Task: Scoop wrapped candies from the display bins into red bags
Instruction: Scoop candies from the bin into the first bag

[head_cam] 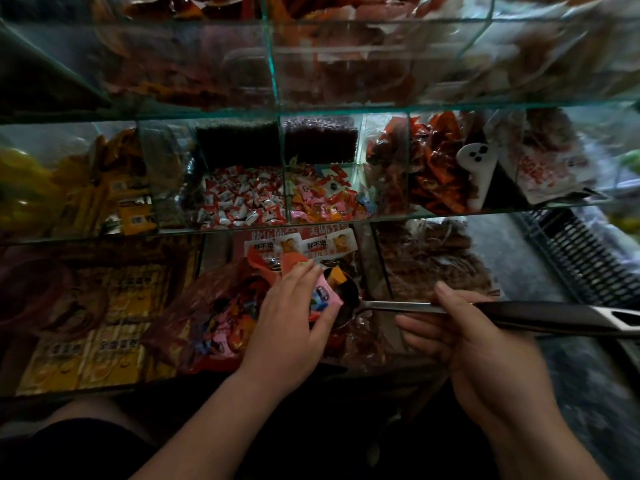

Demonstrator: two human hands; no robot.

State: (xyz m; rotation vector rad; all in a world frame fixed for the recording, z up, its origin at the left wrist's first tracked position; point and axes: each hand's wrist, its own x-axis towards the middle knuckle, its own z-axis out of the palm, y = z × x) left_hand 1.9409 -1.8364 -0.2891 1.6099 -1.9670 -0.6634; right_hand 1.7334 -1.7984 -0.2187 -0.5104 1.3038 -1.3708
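Right hand [464,341] is wrapped closed around the black handle of a metal ladle [415,308], thumb on top where the steel stem meets the grip. Ladle runs roughly level, handle end going off frame to the right, bowl to the left, mostly hidden behind the left hand. Left hand [294,317] pinches a pink wrapped candy [323,296] between thumb and fingers, fingers curled, right at the ladle bowl; an orange wrapped candy [336,276] shows just above it at the bowl's rim.

Red bag [214,306] sits just left of the left hand, translucent, mouth open toward the ladle, resting in the lower glass tier. Pink, orange and blue wrapped candies [221,332] visible through its side (bag partly full, count unclear).

Middle glass shelf [346,221] holds divided bins: red-and-white wrapped candies [242,199] in one, mixed pink and orange candies [325,199] in the next bin right, directly above the ladle. Yellow packets [114,199] further left, red snack packs [436,161] right with a white scoop [476,171] standing in them. Yellow boxed packs [93,341] lower left.
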